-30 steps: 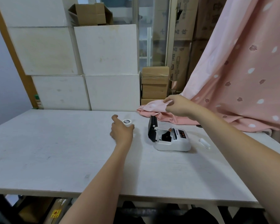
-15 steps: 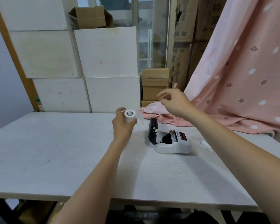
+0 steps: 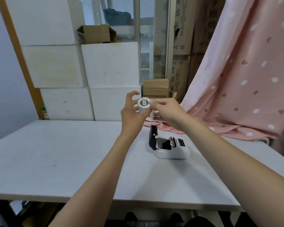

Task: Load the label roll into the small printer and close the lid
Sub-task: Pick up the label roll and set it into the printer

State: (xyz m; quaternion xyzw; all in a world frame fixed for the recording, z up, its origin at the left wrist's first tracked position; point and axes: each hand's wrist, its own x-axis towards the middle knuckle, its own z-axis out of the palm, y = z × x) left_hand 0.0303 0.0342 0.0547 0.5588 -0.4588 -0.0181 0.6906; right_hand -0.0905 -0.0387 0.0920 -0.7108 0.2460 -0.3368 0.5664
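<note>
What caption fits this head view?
Both hands, left and right, hold a label roll above the open-lidded printer on a table.

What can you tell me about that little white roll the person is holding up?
The label roll is a small white cylinder of wound paper with a dark round end facing the camera. It is held in the air above the table, behind the open printer. The left hand cradles it; the right hand pinches its edge, where a loose strip hangs.
</note>
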